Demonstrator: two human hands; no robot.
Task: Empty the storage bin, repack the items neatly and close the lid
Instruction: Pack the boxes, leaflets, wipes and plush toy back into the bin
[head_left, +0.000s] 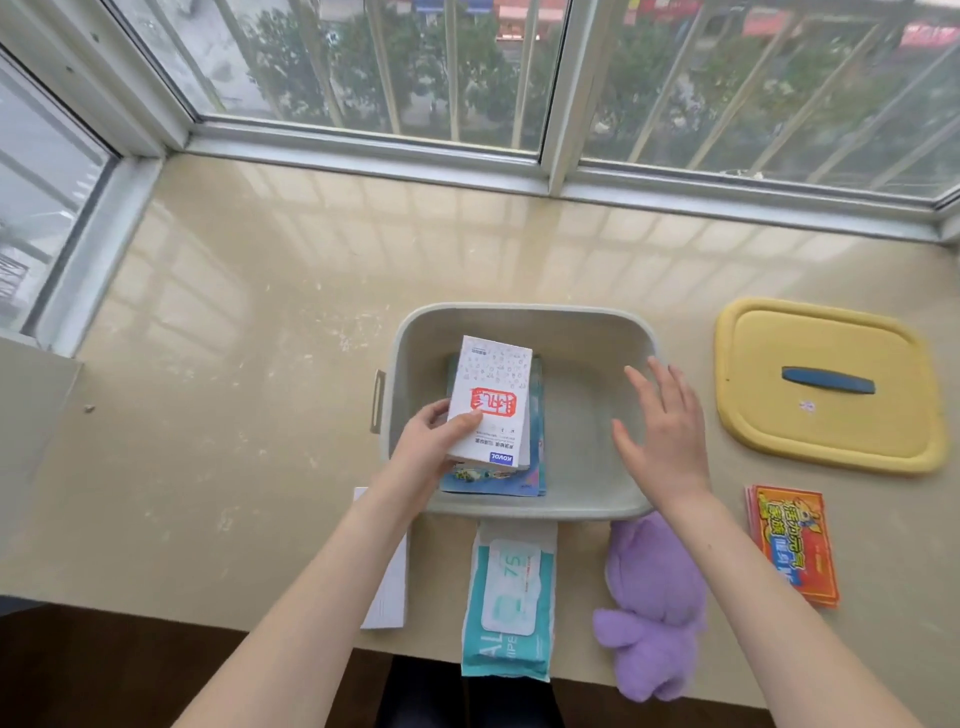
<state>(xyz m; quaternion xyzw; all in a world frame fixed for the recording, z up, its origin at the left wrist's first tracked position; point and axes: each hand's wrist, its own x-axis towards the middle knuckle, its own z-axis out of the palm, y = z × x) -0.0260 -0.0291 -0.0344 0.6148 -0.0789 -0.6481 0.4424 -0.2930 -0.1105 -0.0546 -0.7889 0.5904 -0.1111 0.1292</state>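
Observation:
A grey storage bin (524, 318) stands open on the beige sill. My left hand (434, 441) grips a white box with a red stamp (491, 402) over the bin's left half, above a blue flat packet (537, 467) lying on the bin floor. With its fingers spread, my right hand (662, 431) hovers over the bin's right half and holds nothing. The yellow lid with a blue handle (826, 387) lies flat to the right of the bin.
In front of the bin lie a teal wipes pack (511, 603), a purple plush toy (654, 608), a thin white box (389, 587) and an orange-red packet (792, 543). Window frames border the sill at the back and left.

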